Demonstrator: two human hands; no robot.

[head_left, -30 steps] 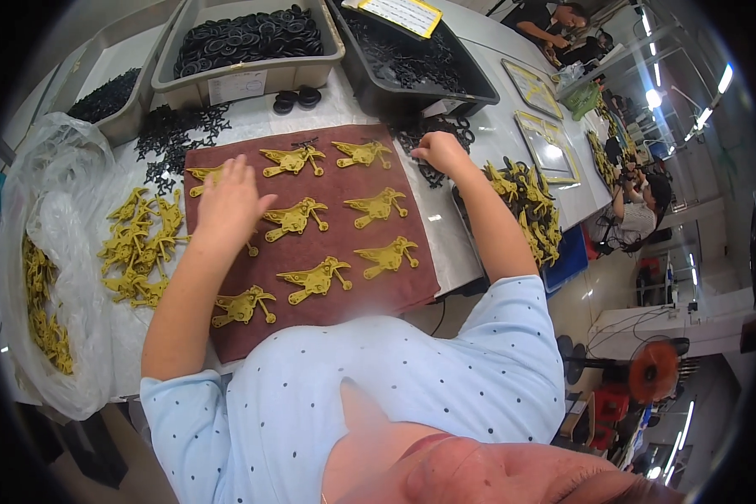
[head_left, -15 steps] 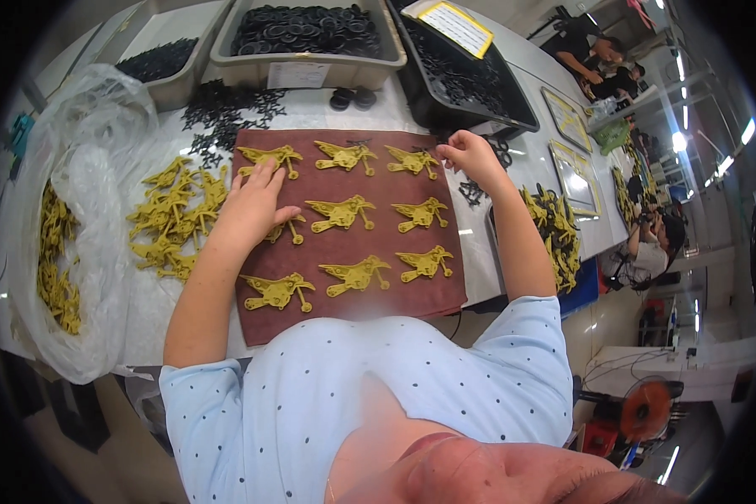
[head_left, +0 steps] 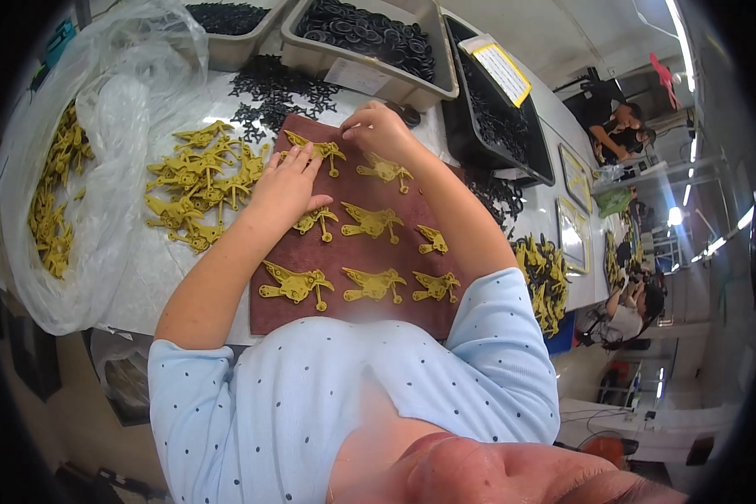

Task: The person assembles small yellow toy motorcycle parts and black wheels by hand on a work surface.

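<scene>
Several yellow plastic parts [head_left: 371, 222], shaped like a long-beaked bird with a small round end, lie in rows on a brown cloth mat [head_left: 311, 256]. My left hand [head_left: 290, 186] rests open, fingers spread, over the left side of the mat. Its fingertips touch the far-left yellow part [head_left: 326, 149], and the thumb lies by the part below. My right hand [head_left: 380, 130] is pinched closed just beyond that far-left part, at the mat's far edge. Whatever sits between its fingertips is too small to name. My right forearm covers some of the parts on the right.
Loose yellow parts are heaped [head_left: 202, 181] left of the mat, beside a clear plastic bag [head_left: 113, 244] of more. Small black pieces [head_left: 281, 88] are scattered beyond it. Grey bins [head_left: 378, 80] and a black bin [head_left: 500, 151] stand behind. Other people [head_left: 617, 126] are at far right.
My right hand has moved left, from the far-right yellow part to near the far-left one. My left hand stays on the far-left part. The whole view has shifted and turned slightly.
</scene>
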